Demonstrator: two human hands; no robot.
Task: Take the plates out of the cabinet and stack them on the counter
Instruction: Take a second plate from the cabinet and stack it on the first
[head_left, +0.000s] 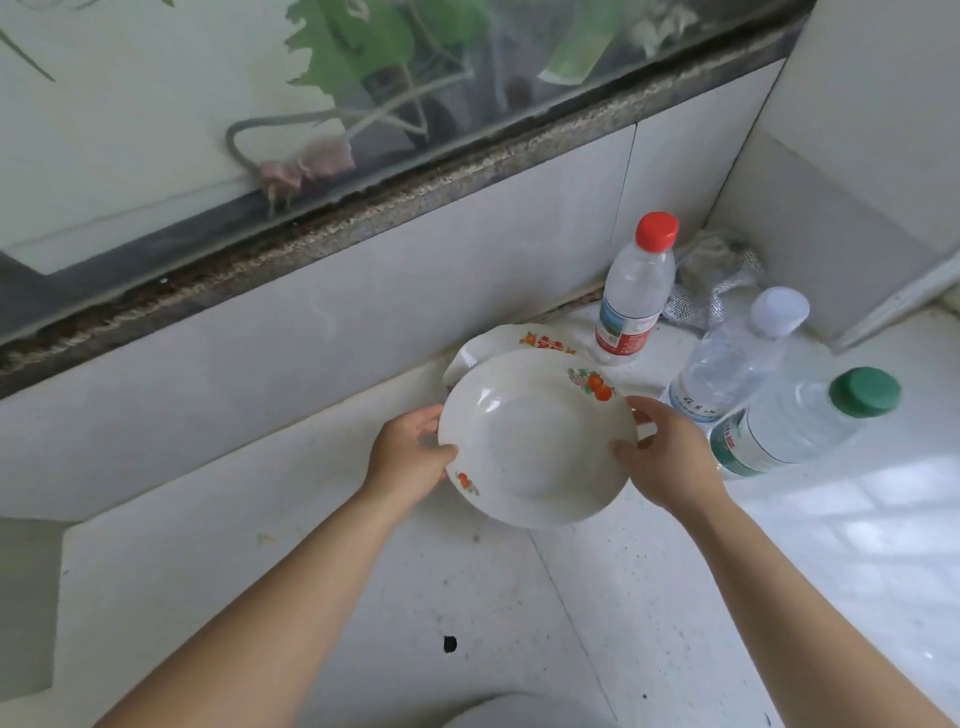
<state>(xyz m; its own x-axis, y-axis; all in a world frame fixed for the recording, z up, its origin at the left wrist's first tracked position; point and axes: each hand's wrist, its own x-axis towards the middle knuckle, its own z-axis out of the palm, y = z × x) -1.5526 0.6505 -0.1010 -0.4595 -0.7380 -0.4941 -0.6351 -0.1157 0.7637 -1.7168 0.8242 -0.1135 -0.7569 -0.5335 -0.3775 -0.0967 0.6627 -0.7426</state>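
A white deep plate (535, 441) with small orange fruit prints on its rim is held above the white counter (519, 597). My left hand (410, 457) grips its left edge, thumb over the rim. My right hand (665, 457) grips its right edge the same way. Behind and partly under it, a second white plate (514, 340) with a similar print lies on the counter by the tiled wall; only its far rim shows. The cabinet is out of view.
Three water bottles stand to the right: a red-capped one (636, 291), a white-capped one (737, 353) and a green-capped one (800, 421). A crumpled cloth (711, 280) lies in the corner. The window ledge (363, 208) runs above the tiled wall.
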